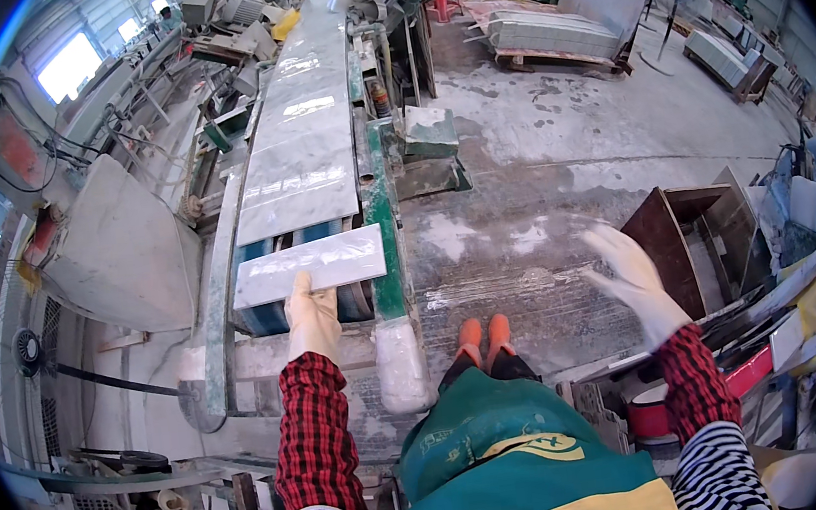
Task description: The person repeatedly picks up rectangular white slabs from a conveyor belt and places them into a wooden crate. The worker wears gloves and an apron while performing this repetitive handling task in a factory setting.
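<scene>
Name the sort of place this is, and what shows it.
Probably a stone or tile workshop: glossy pale slabs line a long conveyor, the left hand holds a similar strip at its near end, and more slabs stand stacked across the floor.

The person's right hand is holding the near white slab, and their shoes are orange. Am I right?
Almost! The head view shows the left hand holding the near white slab; the right hand is open, away from it. The shoes are orange, as you said.
</scene>
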